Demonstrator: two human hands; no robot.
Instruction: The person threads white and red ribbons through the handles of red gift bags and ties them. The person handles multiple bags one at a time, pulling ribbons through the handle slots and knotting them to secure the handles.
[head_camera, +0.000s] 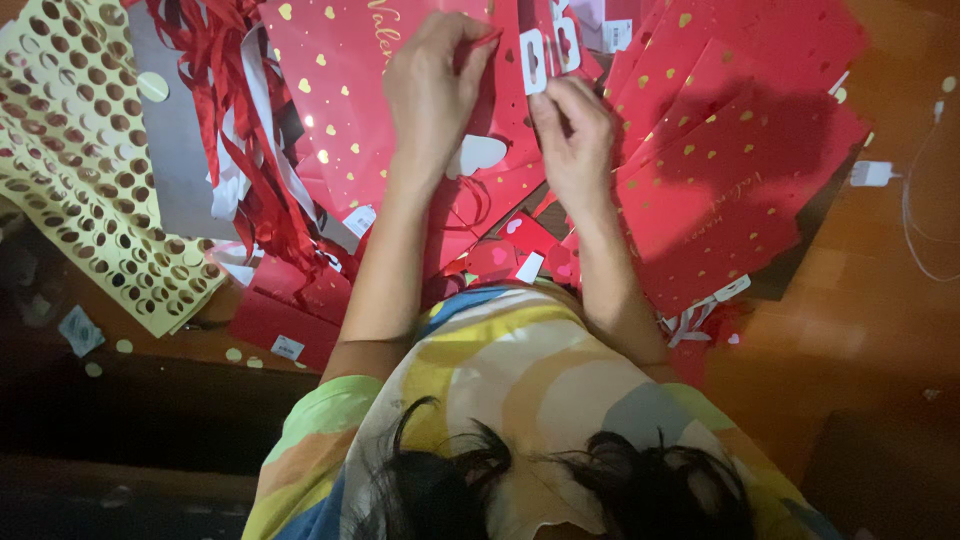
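Red gold-dotted paper gift bag (345, 95) lies flat directly ahead of you, its long axis running away from you. Your left hand (432, 90) pinches its red ribbon handle (478, 45). Your right hand (575, 135), just beside it, grips a white slotted plastic hang tab (533, 60).

Both arms stretched fwd, elbows bent. Left hand (432, 90) fingers curled, pinching at tips. Right hand (572, 135) close beside, fingers bunched, also pinching.

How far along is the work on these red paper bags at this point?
Looks done: flat red gold-heart paper bags stacked at right. In hand: left hand pinches a red ribbon; right hand holds a white hang tab. Seemingly left: loose red and white ribbons piled at left.
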